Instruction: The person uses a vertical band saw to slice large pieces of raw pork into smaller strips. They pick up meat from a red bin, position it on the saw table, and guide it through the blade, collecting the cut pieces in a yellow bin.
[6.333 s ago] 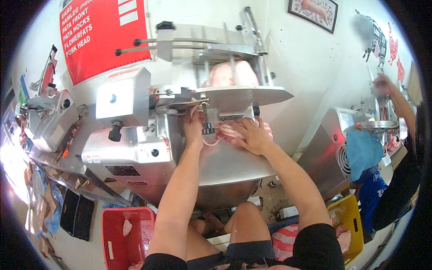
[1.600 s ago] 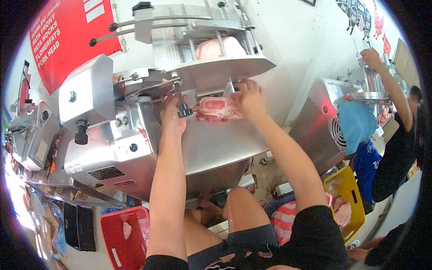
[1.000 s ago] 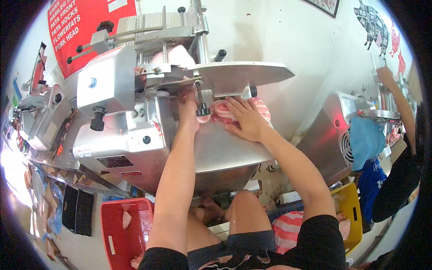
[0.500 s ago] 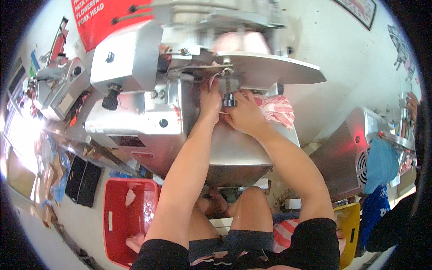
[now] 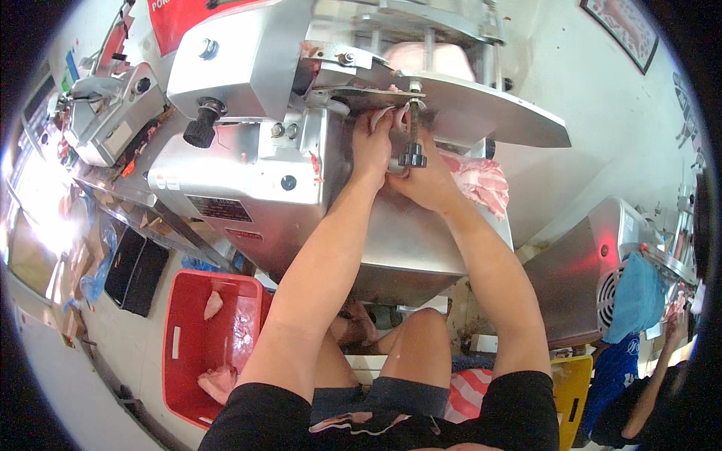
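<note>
My left hand is raised under the cutting edge of a steel meat slicer, its fingers closed on a thin pale meat slice. Beside it, my right hand reaches behind the black screw knob; its fingertips are largely hidden, with another pale strip near them. A pile of streaky red-and-white slices lies on the steel top right of my right hand. Above the sloping plate, a pale block of meat sits in the carriage.
Other slicers stand left and right, the right one draped with blue cloth. Below are a red crate holding meat, a black case and a yellow crate. A co-worker's arm shows at lower right.
My right hand left the slice pile and moved leftward beside my left hand under the cutting edge. The carriage moved back rightward. The view shifted; the co-worker's arm came down.
</note>
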A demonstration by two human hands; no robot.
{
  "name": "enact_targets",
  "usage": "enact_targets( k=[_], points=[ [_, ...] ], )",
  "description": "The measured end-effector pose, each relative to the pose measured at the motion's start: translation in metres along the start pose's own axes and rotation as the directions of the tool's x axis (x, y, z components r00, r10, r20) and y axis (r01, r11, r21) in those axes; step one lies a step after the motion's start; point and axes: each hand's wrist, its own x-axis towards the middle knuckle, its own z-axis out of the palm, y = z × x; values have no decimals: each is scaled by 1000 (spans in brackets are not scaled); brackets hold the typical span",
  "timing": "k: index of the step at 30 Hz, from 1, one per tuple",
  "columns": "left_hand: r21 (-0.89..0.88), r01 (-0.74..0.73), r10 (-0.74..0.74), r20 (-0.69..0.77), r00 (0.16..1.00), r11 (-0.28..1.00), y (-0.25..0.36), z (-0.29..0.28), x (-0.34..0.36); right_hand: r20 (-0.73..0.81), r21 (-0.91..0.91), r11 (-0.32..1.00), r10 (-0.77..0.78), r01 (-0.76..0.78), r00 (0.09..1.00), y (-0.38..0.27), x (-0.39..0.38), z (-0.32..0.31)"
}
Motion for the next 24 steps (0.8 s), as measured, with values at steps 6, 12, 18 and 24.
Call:
enact_targets(
  k=[6, 12, 18, 24],
  points=[
    [51, 27, -26, -6, 1000, 998, -3, 4, 3, 110, -193, 979, -38, 59, 993, -1, -4, 1],
    [99, 81, -96, 160, 983, 992, -21, -8, 11, 78, -145, 989, 38, -26, 996, -8, -10, 1],
    [37, 325, -326, 193, 926, 945, -38, -28, 37, 86, -35, 998, 62, -60, 994, -11, -12, 1],
    [144, 130, -144, 96, 985, 981, -33, -40, 45, 267, -236, 956, -108, 174, 957, 1, -13, 2]
  ],
)
